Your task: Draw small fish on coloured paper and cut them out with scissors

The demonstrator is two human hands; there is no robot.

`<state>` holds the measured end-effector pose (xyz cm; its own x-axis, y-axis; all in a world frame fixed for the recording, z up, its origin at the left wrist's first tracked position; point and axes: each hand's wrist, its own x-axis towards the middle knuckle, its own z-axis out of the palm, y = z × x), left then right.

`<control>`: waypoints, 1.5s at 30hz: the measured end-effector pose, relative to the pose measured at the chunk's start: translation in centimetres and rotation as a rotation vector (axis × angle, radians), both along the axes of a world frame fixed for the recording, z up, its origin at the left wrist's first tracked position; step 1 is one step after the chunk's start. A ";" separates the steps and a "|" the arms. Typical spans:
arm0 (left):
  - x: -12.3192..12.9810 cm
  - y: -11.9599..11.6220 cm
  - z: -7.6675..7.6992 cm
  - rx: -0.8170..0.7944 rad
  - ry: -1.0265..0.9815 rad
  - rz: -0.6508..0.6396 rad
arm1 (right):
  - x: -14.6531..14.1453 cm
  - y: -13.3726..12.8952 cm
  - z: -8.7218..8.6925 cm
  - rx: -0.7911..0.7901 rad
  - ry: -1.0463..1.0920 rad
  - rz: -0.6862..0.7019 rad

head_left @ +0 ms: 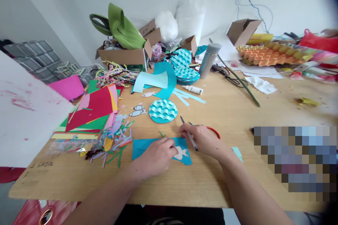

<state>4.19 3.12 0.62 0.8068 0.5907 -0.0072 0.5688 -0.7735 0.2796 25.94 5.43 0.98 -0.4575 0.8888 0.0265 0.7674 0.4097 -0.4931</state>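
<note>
On the wooden table lies a blue paper strip [142,146], with a pale fish cutout [181,153] on its right part. My left hand [160,153] rests on the strip with its fingers curled, the fingertips at the left end of the fish. A pen [189,133] is between the fingers of my right hand [202,139], at the strip's upper right corner. Red-handled scissors [215,132] lie partly hidden behind that hand. Above the strip is a round blue disc [163,110] with wavy light strips. Small fish cutouts [137,113] lie left of it.
Coloured paper sheets [91,110] and paper scraps [118,147] cover the left side. Farther back are a cardboard box [124,57], a stack of blue discs [185,74], a glue bottle [194,89] and a metal flask [209,61]. A green stick [243,84] lies at the right.
</note>
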 end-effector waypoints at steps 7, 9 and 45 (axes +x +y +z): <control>0.1 -0.2 -0.6 0.156 -0.001 -0.061 | -0.5 0.2 -0.7 0.003 0.117 -0.026; 0.2 -0.4 -0.8 0.213 0.002 -0.061 | -1.0 0.3 -0.8 0.000 0.211 -0.048; 3.1 -2.4 -2.0 0.193 0.107 0.056 | -21.3 15.2 2.3 0.193 -0.534 0.593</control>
